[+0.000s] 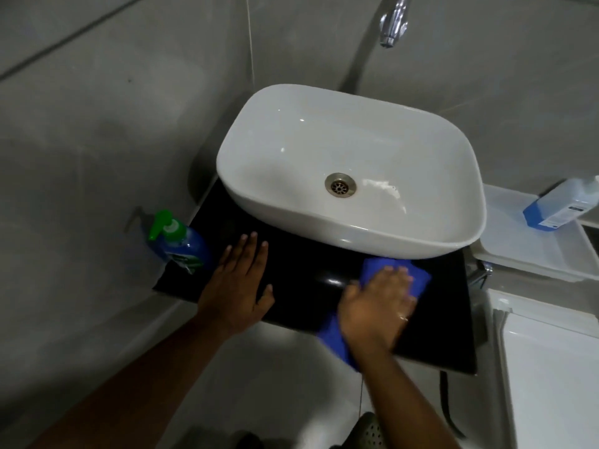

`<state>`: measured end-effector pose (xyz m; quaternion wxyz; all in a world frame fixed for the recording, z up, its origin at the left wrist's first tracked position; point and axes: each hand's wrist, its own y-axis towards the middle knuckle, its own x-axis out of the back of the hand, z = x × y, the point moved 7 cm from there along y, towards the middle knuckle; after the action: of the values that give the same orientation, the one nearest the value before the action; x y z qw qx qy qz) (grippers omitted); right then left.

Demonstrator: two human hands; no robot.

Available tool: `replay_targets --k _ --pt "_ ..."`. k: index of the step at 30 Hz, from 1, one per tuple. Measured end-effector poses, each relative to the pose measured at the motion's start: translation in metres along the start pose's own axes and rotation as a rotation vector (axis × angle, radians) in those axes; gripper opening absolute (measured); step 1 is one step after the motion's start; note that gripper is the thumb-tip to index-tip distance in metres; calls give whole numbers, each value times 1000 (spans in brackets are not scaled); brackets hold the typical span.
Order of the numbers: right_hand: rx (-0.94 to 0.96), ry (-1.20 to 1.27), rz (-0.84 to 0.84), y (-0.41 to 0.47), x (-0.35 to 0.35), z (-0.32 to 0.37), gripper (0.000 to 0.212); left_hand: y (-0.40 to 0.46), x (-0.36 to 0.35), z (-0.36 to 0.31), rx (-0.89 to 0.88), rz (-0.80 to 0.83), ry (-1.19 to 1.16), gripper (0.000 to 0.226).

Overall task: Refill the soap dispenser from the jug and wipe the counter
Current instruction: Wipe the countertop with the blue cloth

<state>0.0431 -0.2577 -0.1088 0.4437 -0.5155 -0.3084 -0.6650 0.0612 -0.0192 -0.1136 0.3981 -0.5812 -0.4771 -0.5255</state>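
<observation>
A blue soap dispenser [181, 243] with a green pump stands at the left end of the black counter [301, 264]. My left hand [241, 283] lies flat on the counter just right of it, fingers spread, holding nothing. My right hand [377, 306] presses flat on a blue cloth [418, 277] on the counter's front, below the white basin [353, 176]. Part of the cloth hangs over the front edge. A clear jug [560, 202] of blue liquid lies tilted on a white tray at the far right.
The white tray [531, 251] sits right of the basin, above a white appliance [551, 367]. A chrome tap [393, 21] hangs over the basin. Grey tiled walls close in on the left and behind. A shoe [369, 431] shows on the floor below.
</observation>
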Motion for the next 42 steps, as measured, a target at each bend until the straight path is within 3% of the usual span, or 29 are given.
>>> replay_targets --k 4,7,9,11,13,18,24,30,37,40,42 --pt "273 74 211 -18 -24 70 64 -5 15 -6 31 -51 -126 71" --pt "286 491 403 -9 -4 59 47 -9 27 -49 41 -160 -220 65" --pt "248 651 267 1 24 19 39 -3 25 -106 -69 -172 -211 62" --pt "205 496 67 16 43 -30 38 7 17 -151 -133 -142 -215 64" --pt "169 249 -32 30 48 -74 43 13 2 -165 -112 -40 -144 68" --pt "208 -114 -28 32 33 -110 69 8 -14 -118 24 42 24 63" --pt "203 -161 -13 34 28 -112 68 10 -4 -36 268 28 61 65" --pt "222 -171 -16 33 29 -112 69 28 4 -10 451 -45 -4 62" --pt "218 -149 -10 33 28 -111 68 26 -3 -23 595 20 -30 67" --pt "225 -144 -31 33 28 -110 68 29 -2 -83 490 7 1 68" --pt "228 -139 -48 33 27 -111 69 26 -8 -128 243 25 -18 64"
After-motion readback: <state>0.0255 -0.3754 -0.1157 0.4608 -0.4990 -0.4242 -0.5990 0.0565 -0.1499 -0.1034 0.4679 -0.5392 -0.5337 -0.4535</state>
